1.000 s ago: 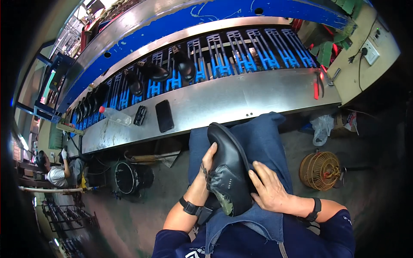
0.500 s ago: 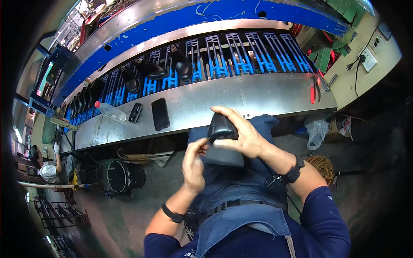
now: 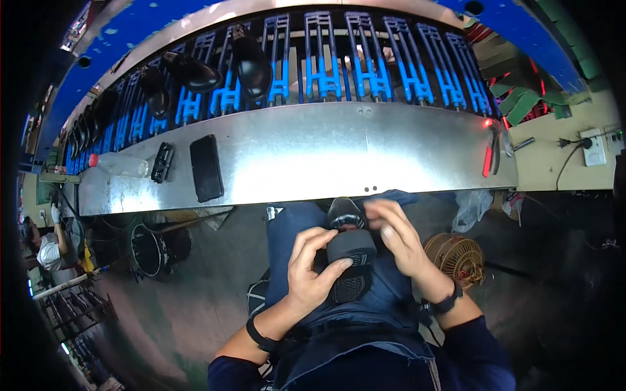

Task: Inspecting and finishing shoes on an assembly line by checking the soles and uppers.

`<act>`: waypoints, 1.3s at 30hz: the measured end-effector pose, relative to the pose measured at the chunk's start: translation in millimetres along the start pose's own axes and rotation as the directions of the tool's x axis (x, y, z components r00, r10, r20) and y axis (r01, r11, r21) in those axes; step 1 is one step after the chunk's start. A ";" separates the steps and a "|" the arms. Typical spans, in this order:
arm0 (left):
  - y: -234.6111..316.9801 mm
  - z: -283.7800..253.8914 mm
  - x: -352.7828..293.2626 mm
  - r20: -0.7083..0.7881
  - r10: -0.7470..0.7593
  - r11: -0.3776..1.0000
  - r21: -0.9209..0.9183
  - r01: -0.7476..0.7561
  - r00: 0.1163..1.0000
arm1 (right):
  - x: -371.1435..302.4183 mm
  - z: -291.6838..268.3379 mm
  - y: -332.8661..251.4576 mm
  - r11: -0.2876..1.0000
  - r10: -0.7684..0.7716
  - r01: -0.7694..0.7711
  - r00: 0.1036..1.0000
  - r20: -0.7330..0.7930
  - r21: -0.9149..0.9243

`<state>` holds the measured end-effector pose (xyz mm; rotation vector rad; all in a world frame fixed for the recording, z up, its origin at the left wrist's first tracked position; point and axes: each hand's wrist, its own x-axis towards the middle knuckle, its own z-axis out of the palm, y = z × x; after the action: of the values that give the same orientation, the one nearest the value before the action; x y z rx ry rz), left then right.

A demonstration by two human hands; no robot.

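Observation:
A black shoe [image 3: 345,212] with a shiny upper rests over my lap, sole side partly turned up toward me. Its dark sole [image 3: 352,246] has a thick heel and a patterned tread. My left hand [image 3: 313,267] is closed on the sole's heel, thumb on the tread side and fingers along the far edge. Just right of the shoe, my right hand [image 3: 399,240] has its fingers stretched out and slightly blurred, with nothing visible in it. Whether its fingertips touch the upper, I cannot tell.
Ahead runs a metal bench [image 3: 287,156] bearing a phone [image 3: 206,168], a dark clip-like item [image 3: 162,163], a plastic bottle [image 3: 122,165] and red-handled pliers [image 3: 489,153]. Behind it, blue racks [image 3: 323,72] hold several black shoes [image 3: 251,65]. A wicker basket-like object [image 3: 454,260] stands at right; a co-worker [image 3: 51,251] is far left.
My right hand has let go of the shoe and moved to its right. My left hand has closed on the sole. The shoe has turned so its tread shows. The view has shifted.

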<state>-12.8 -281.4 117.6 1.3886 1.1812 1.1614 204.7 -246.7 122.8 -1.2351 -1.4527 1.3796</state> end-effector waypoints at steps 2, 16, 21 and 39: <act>-3.9 -0.4 15.1 0.043 -0.062 0.995 0.078 0.059 0.997 | -13.0 8.4 -5.0 0.998 -0.070 0.070 0.997 -0.043 -0.009; -7.9 3.2 52.2 0.092 -0.244 0.970 0.042 0.241 0.965 | 9.8 11.0 13.0 0.996 0.091 -0.092 0.994 -0.060 -0.002; -7.8 -1.3 85.4 0.245 -0.096 0.904 0.427 -0.019 0.965 | 20.3 5.7 24.2 0.984 0.133 -0.147 0.981 -0.140 -0.098; 16.0 8.0 7.4 0.495 0.080 0.991 -0.132 -0.017 0.865 | -54.0 30.0 3.0 0.926 -0.313 0.295 0.949 0.042 0.234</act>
<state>-2.7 -276.1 133.3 1.5101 0.6940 0.8161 189.0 -306.4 121.0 -0.7812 -1.4264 1.3456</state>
